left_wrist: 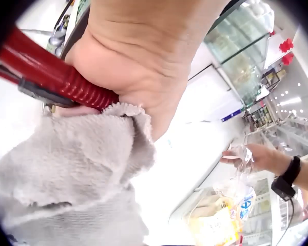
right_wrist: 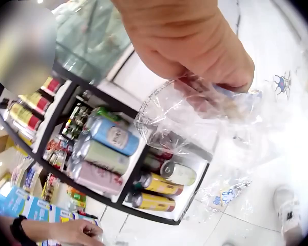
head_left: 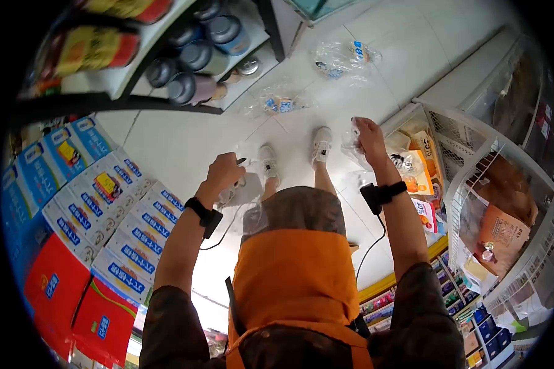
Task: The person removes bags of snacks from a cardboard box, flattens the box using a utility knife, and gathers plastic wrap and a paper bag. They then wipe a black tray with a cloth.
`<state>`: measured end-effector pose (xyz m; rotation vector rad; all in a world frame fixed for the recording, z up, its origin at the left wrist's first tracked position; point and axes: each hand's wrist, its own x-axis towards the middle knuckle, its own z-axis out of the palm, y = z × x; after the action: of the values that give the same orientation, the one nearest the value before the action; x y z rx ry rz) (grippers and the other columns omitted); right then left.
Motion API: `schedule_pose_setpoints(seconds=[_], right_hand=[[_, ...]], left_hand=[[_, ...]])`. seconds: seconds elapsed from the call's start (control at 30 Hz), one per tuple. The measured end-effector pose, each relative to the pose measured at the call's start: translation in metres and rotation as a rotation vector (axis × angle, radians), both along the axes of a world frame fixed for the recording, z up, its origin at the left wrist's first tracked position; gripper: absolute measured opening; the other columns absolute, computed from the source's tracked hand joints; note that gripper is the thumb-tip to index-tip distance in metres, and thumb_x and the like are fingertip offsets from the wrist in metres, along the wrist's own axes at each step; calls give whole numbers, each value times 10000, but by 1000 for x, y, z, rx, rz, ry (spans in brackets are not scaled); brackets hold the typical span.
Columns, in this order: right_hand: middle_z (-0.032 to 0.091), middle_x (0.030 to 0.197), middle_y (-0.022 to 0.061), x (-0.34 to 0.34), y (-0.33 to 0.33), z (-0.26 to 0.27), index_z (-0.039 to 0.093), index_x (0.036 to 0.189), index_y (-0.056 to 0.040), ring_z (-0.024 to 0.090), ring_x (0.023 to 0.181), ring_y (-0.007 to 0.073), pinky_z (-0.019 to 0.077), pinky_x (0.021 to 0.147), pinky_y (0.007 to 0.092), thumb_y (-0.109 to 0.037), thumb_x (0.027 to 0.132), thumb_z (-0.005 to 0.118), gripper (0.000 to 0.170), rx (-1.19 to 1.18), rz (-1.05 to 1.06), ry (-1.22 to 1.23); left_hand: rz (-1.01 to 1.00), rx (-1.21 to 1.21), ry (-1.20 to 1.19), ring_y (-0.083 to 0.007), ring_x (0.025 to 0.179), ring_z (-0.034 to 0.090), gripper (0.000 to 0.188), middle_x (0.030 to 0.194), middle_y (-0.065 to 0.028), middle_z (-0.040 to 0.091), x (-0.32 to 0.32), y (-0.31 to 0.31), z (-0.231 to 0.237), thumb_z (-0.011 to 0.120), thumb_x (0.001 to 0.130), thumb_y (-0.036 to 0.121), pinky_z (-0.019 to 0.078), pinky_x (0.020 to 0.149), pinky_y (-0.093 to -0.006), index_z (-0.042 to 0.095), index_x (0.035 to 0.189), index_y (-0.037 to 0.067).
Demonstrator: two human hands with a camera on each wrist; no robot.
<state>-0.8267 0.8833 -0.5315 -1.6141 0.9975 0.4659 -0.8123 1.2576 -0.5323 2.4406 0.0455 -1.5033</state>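
Observation:
My left hand (head_left: 223,171) grips a grey cloth (left_wrist: 87,159) together with a tool that has a glossy red, ridged handle (left_wrist: 61,77) and a dark strip along it. The cloth hangs below the fingers; the tool's other end is hidden. Out to the right, my right hand (head_left: 370,138) pinches a crumpled clear plastic bag (right_wrist: 169,118), which hangs loose from the curled fingers. Two more clear bags with blue prints lie on the floor ahead, one nearer (head_left: 280,103) and one farther (head_left: 345,56).
A shelf unit (head_left: 228,92) with cans stands ahead on the left. Stacked blue, white and red cartons (head_left: 98,203) fill the left side. On the right are a bin of snack packets (head_left: 415,166) and a white wire basket (head_left: 461,203). White tiled floor (head_left: 184,138) lies between.

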Motion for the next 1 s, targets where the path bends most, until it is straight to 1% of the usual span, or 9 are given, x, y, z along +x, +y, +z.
schedule_pose_setpoints(seconds=[0.07,0.1,0.23,0.4,0.53,0.67,0.77,0.9,1.0], right_hand=[[523,643,67,18,-26,-45,491,1226,-9,473,462,143,367,406,287,-207,900,595,396,95,-157,3],[503,641,69,26,-36,-68,408,1293,-20,460,455,149,354,397,285,-181,897,593,466,118,-217,-2],[485,677,102,54,-81,-164,-1,1444,-123,443,458,168,350,392,296,-15,854,577,833,241,-398,-11],[506,702,125,67,-117,-247,-171,1440,-200,461,470,181,371,399,328,59,815,557,993,214,-457,73],[554,726,149,52,-148,-302,25,1497,-202,611,571,238,510,429,355,39,778,608,957,61,-141,-16],[541,1095,300,65,-166,-331,91,1505,-239,662,637,263,603,524,371,23,771,625,945,-76,103,-25],[475,1186,318,89,-166,-350,100,1505,-258,665,645,259,620,562,373,35,772,614,942,33,42,100],[554,1077,257,109,-156,-380,216,1483,-216,656,616,234,600,548,345,13,827,569,779,2,15,-4],[632,966,162,111,-146,-396,407,1392,-176,635,583,178,566,550,307,-69,891,553,533,-120,-22,-107]], left_hand=[[166,-44,94,-365,906,651,616,940,-221,661,13,-24,-31,647,688,181,520,786,-427,474,1260,31],[116,-114,95,-362,876,653,881,932,-222,656,10,-26,-80,669,670,130,523,775,-417,236,1436,85],[-41,-174,180,-380,865,652,1108,926,-240,652,41,-106,-142,686,664,117,522,761,-434,-24,1514,165],[-352,-209,66,-390,800,651,1106,909,-231,657,61,-186,-237,673,682,39,523,709,-433,-25,1514,248],[-729,-137,-123,-302,694,659,1078,743,-140,660,73,-225,-321,622,716,-55,520,662,-418,-17,1518,276],[-840,-224,-356,-270,693,679,727,760,-108,662,67,-214,-391,629,784,49,527,591,-377,326,1422,222],[-836,-235,-475,-266,699,676,423,762,-91,640,77,-214,-399,623,787,60,519,597,-379,511,1184,154],[-854,-266,-567,-290,714,661,137,847,-101,604,89,-202,-404,603,778,44,507,629,-403,562,893,104],[-679,-340,-492,-346,749,631,135,892,-129,553,98,-201,-386,542,753,-8,474,631,-481,576,859,70]])
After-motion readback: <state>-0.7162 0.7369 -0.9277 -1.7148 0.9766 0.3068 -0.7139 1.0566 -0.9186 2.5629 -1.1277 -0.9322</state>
